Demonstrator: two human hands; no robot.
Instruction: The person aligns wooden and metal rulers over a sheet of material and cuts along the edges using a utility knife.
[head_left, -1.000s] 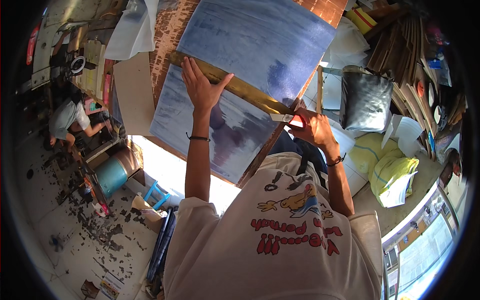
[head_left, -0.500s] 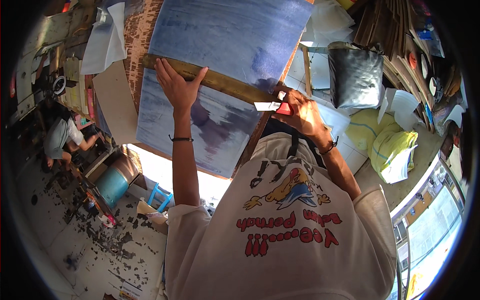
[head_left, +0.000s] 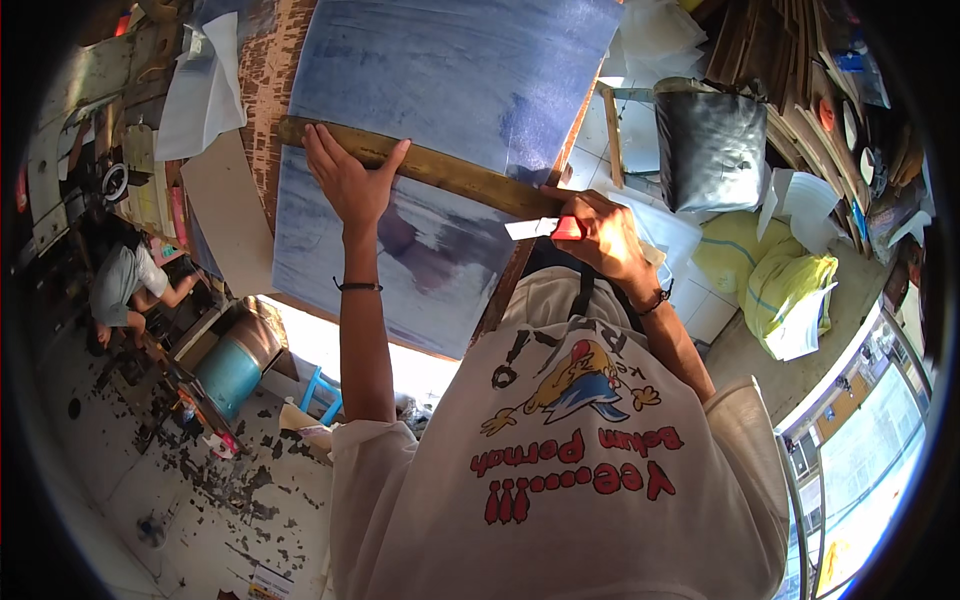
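Note:
A long brown wooden straightedge (head_left: 455, 178) lies slantwise across a glossy blue-grey sheet (head_left: 440, 75) on the worktable. My left hand (head_left: 350, 185) rests flat on its left part, thumb and fingers spread, pressing it down. At its right end is my right hand (head_left: 608, 238), with a finger reaching the straightedge's tip. Those fingers are closed round a red-handled cutter knife (head_left: 566, 229), whose pale flat blade points left over the sheet's right edge. My palm hides part of the handle.
The worn brown table edge (head_left: 268, 95) shows at left, beside a grey-brown board (head_left: 228, 195). To the right are a black plastic-wrapped bundle (head_left: 712, 150), a yellow sack (head_left: 785, 290) and stacked wooden strips (head_left: 765, 50). Another person (head_left: 128, 285) crouches at far left.
My right hand has turned and moved slightly, bringing a finger onto the straightedge's end and the cutter knife a little lower. My left hand still presses the straightedge.

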